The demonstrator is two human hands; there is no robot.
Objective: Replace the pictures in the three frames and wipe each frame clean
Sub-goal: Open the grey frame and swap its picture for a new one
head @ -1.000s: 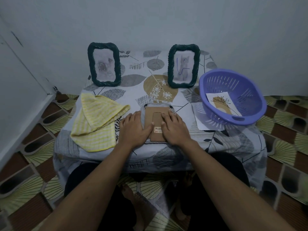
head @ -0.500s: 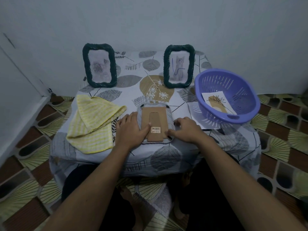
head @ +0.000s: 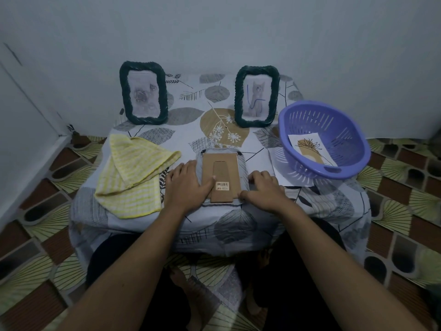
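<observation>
At the right of the picture a purple slotted basket sits at the table's edge, holding a single loose picture, a tan shape with a dark spiky plant drawn over it, lying against the inner wall. The basket stands on a white sheet of paper that pokes out toward the centre. In the middle, close to the near edge, lies the face-down frame, brown cardboard back and folded stand upward, with a barcode sticker low on the stand. The left hand lies spread flat over the frame's left side, thumb pressing on the cardboard beside the sticker. The right hand has its fingers curled down on the frame's right edge, thumb tip at the backing's lower right corner. Two dark green frames stand upright at the far side: the left standing frame with a pale grey picture, the right standing frame with a cat drawing. A folded yellow checked cloth lies at centre left. The table is draped in a white leaf-print cover, set against a plain pale wall, over a floor of brown and green fan-pattern tiles.
</observation>
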